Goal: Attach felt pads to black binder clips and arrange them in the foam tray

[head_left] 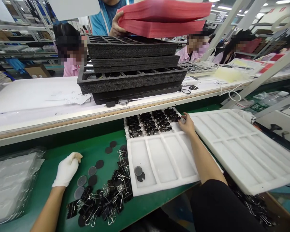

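My left hand (67, 169), in a white glove with bare fingertips, is curled closed above the green mat; anything inside it is hidden. To its right lie several dark round discs (92, 171) and a loose heap of black binder clips (108, 195). My right hand (188, 124) reaches to the far right corner of a white foam tray (164, 186). Its fingers close on a black binder clip at the end of the packed rows of binder clips (148, 122). Two discs (138, 171) lie in the tray's near left compartment.
A second white foam tray (250, 141) rests to the right, over more binder clips (253, 206). Clear plastic trays (13, 187) are stacked at left. On the shelf ahead stand black foam trays (132, 80); a person behind holds red foam sheets (164, 17). Other people sit beyond.
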A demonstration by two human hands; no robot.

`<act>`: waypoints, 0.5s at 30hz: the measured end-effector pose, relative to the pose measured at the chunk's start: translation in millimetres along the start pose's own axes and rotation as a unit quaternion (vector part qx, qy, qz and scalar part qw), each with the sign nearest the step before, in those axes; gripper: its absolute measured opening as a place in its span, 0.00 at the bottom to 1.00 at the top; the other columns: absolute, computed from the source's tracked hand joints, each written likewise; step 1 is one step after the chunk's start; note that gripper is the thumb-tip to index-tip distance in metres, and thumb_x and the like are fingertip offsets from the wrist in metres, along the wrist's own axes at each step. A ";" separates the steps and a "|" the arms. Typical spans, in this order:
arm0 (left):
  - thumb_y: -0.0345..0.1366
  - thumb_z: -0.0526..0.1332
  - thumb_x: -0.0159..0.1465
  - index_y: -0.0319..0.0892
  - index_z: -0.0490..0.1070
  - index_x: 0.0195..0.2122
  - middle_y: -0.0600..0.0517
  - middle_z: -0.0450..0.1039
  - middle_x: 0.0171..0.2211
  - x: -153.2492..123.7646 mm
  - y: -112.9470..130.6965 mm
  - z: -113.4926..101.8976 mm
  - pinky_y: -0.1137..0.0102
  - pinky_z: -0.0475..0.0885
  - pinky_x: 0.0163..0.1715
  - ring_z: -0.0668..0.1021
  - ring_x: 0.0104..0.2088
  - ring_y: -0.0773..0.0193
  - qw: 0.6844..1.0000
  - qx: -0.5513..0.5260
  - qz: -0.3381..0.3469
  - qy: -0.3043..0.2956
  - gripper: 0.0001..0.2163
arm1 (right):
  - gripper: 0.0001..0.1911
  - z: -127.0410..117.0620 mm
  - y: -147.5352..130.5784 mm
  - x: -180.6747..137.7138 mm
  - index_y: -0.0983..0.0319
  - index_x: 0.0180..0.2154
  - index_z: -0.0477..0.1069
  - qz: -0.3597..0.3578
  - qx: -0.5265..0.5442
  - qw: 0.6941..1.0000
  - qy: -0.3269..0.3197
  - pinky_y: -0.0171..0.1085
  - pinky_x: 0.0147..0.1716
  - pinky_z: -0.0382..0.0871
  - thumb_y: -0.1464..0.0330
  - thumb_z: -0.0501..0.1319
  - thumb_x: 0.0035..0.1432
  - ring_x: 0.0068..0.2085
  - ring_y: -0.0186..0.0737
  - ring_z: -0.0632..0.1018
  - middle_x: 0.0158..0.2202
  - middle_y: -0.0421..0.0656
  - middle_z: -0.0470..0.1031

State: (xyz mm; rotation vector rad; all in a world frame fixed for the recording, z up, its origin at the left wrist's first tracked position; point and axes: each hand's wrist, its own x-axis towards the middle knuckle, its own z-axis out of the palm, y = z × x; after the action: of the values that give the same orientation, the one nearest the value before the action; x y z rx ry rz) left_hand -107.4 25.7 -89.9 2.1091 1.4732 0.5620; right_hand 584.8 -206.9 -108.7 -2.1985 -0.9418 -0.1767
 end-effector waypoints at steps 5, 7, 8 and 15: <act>0.37 0.51 0.57 0.46 0.72 0.34 0.53 0.77 0.32 -5.7 6.7 -1.7 0.68 0.70 0.39 0.78 0.36 0.59 1.000 -0.008 0.011 0.003 0.10 | 0.36 -1.6 -12.5 -3.4 0.63 0.61 0.64 -0.012 0.002 1.000 0.009 0.56 0.56 0.70 0.58 0.60 0.51 0.53 0.59 0.77 0.53 0.57 0.77; 0.36 0.51 0.58 0.46 0.71 0.33 0.54 0.76 0.31 -8.4 8.6 -1.8 0.68 0.70 0.39 0.78 0.35 0.59 1.000 -0.024 0.014 0.011 0.10 | 0.35 -4.0 -15.6 -4.6 0.63 0.59 0.66 -0.019 0.006 1.000 0.006 0.57 0.56 0.70 0.57 0.60 0.50 0.52 0.60 0.78 0.52 0.57 0.78; 0.36 0.50 0.58 0.46 0.71 0.33 0.54 0.76 0.30 -9.7 9.5 -1.8 0.68 0.70 0.38 0.77 0.35 0.59 0.999 -0.032 0.012 0.015 0.10 | 0.35 -5.1 -16.2 -5.2 0.63 0.58 0.66 -0.022 0.007 1.000 0.003 0.58 0.55 0.70 0.57 0.60 0.49 0.52 0.61 0.78 0.52 0.57 0.78; 0.37 0.50 0.60 0.45 0.76 0.39 0.53 0.76 0.30 -29.6 16.4 0.9 0.68 0.70 0.34 0.76 0.31 0.60 0.997 -0.068 -0.015 0.039 0.15 | 0.29 -7.6 -14.4 -7.3 0.56 0.52 0.68 -0.051 -0.013 0.999 -0.008 0.66 0.55 0.70 0.54 0.58 0.48 0.56 0.71 0.77 0.48 0.55 0.78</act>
State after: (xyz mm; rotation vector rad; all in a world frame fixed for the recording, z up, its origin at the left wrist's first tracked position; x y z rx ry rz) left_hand -104.5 -7.1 -81.9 1.9777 1.4629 0.7210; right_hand 570.9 -209.4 -97.8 -2.1790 -1.0674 -0.2215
